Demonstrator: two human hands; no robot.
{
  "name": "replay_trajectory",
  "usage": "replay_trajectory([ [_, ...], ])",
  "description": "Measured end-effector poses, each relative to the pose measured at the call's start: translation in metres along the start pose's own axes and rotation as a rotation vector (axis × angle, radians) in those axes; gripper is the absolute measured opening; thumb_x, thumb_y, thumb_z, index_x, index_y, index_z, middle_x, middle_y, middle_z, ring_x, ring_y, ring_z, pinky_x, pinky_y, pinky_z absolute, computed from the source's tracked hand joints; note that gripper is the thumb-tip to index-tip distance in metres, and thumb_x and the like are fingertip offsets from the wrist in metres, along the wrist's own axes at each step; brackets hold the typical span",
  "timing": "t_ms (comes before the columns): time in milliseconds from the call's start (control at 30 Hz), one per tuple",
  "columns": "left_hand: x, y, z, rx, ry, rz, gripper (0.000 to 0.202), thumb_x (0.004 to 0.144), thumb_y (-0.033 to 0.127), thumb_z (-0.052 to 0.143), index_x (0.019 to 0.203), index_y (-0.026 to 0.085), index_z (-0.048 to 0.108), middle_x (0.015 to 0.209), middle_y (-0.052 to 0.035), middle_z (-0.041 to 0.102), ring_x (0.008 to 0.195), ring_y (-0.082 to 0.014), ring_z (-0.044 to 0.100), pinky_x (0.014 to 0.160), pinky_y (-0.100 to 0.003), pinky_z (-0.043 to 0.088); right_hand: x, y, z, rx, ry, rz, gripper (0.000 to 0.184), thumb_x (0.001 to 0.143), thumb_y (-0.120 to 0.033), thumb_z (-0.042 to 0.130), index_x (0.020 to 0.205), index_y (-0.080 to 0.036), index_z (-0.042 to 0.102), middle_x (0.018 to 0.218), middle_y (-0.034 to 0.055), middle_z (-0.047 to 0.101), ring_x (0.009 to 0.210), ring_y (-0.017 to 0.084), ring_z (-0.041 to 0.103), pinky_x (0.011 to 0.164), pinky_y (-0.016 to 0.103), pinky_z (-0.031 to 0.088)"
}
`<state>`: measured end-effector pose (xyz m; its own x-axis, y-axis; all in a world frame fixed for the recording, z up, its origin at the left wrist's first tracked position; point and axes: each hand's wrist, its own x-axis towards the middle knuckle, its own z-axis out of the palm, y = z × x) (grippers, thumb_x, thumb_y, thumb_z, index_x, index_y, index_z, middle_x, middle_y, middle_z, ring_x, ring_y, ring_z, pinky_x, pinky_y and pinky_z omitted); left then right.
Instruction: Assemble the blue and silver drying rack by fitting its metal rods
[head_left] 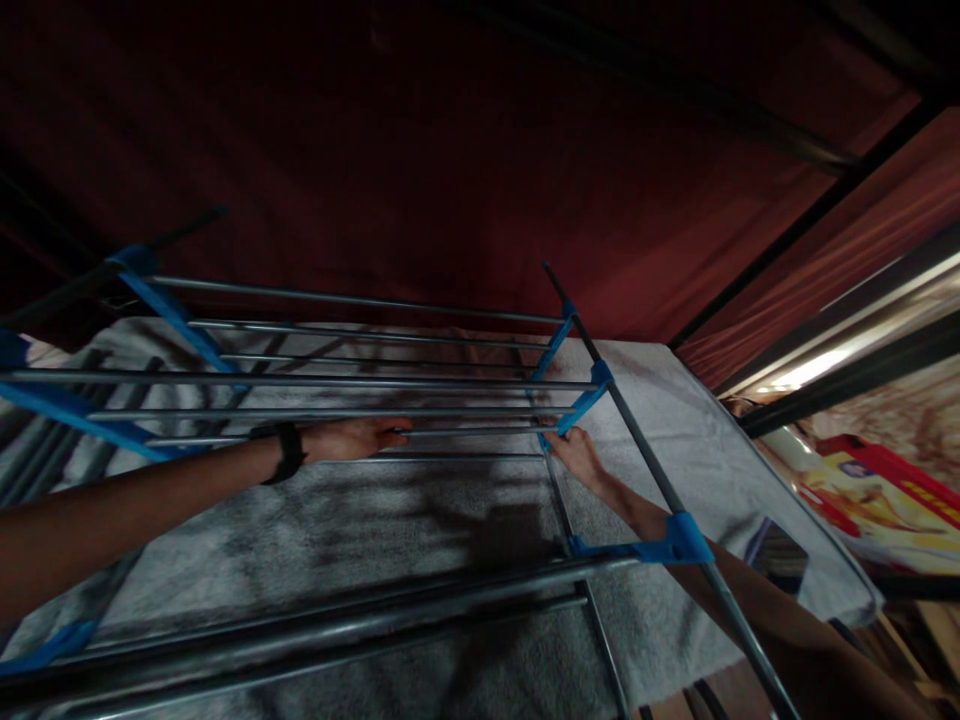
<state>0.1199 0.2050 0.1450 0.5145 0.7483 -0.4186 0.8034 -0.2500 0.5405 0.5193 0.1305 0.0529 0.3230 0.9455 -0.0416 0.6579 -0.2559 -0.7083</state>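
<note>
A rack of grey metal tubes with blue plastic connectors lies across a light cloth-covered surface. My left hand [356,438], with a dark band at the wrist, is closed around a thin metal tube [472,432] of the middle tier. At the right end of that tube, my right hand [574,453] pinches the blue connector [585,405] near its lower tip. A long upright tube [646,450] runs through this connector and through another blue connector [679,540] nearer to me. The fingertips of my right hand are partly hidden behind the connector.
The grey cloth [345,540] spreads under the rack. Several loose tubes [52,450] lie at the left. A dark red curtain [420,150] hangs behind. A small dark object [780,555] rests at the right, and a red and yellow package [877,490] stands beyond the edge.
</note>
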Motion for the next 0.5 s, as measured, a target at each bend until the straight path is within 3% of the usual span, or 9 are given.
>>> replay_trajectory([
  [100,-0.001,0.0,-0.001,-0.052,-0.102,0.002,0.048,0.102,0.041,0.043,0.143,0.018,0.056,0.132,-0.0038,0.07,0.107,-0.0161,0.061,0.089,-0.018,0.041,-0.002,-0.003,0.0,0.027,-0.006,0.025,0.034,0.077,-0.051,0.058,0.058,-0.022,0.058,0.057,0.0057,0.058,0.062,0.022,0.059,0.056,0.032,0.039],
  [500,0.006,-0.011,0.006,-0.023,-0.044,0.067,0.042,0.104,0.031,0.047,0.142,0.013,0.055,0.142,-0.0064,0.064,0.121,-0.0161,0.057,0.101,-0.02,0.038,-0.01,-0.019,-0.002,0.042,-0.021,0.035,0.032,0.079,-0.055,0.054,0.063,-0.027,0.06,0.064,0.0102,0.065,0.071,0.029,0.066,0.062,0.036,0.044],
])
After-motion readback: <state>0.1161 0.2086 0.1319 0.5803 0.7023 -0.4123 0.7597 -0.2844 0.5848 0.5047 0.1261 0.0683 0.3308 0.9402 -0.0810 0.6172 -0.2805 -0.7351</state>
